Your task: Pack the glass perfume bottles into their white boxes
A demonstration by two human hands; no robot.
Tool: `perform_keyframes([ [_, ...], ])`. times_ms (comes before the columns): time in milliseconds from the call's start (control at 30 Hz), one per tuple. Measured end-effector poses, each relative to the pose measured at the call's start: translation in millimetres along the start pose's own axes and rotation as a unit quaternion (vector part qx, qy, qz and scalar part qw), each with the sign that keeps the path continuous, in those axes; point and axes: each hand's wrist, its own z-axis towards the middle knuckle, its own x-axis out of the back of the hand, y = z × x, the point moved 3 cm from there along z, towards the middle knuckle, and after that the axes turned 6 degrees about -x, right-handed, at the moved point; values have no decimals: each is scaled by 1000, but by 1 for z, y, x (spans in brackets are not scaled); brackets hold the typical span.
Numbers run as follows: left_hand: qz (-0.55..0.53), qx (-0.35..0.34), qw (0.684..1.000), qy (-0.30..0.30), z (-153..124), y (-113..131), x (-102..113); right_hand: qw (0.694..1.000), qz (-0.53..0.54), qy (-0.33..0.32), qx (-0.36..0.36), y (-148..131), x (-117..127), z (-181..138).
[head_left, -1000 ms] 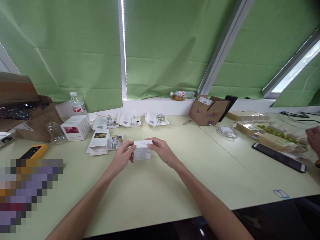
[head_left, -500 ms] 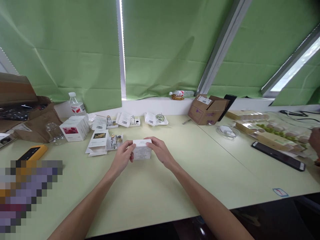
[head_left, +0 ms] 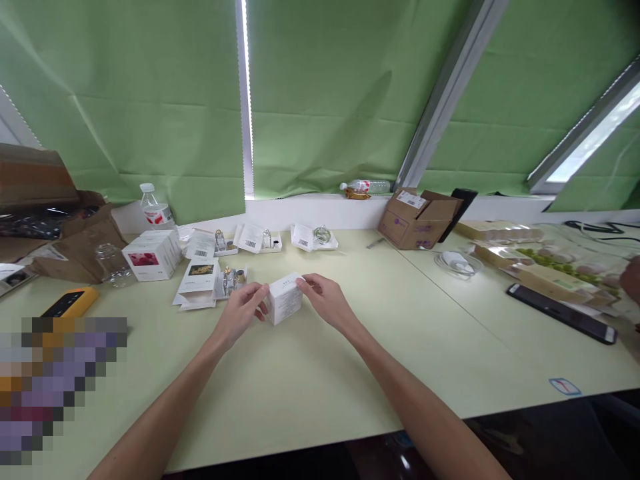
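A small white printed carton (head_left: 285,301) stands upright on the table in front of me, turned at an angle, its top flap side shut. My left hand (head_left: 243,308) grips its left edge, with the thumb at the upper corner. On the opposite side my right hand (head_left: 325,297) holds it by the upper right corner, fingers partly hidden behind. Just beyond my left hand lies an opened white carton (head_left: 199,279) beside a tray of small glass bottles (head_left: 230,281). Farther back are more opened cartons, including a barcoded one (head_left: 249,238) with a little bottle and a tray with a round glass bottle (head_left: 321,235).
Closed white cartons (head_left: 151,255) and a clear jar (head_left: 111,264) stand at the left, by a large cardboard box (head_left: 75,247). A yellow device (head_left: 70,303) lies nearer. To the right are a brown box (head_left: 415,219), a coiled white cable (head_left: 456,263) and a black phone (head_left: 561,312).
The white carton has turned between my hands, from facing me squarely to standing at an angle. My hands have shifted slightly with it.
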Motion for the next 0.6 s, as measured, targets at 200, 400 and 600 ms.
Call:
perform_keyframes([
  [200,5,4,1000,-18,-1,2,-2,999,-29,17,-1,-1,1,-2],
  [400,-12,21,999,-48,-2,4,-4,998,49,-19,-30,1,-4,-1],
  [600,-24,56,994,-87,-6,5,-7,994,88,-60,-20,-1,-7,-2],
])
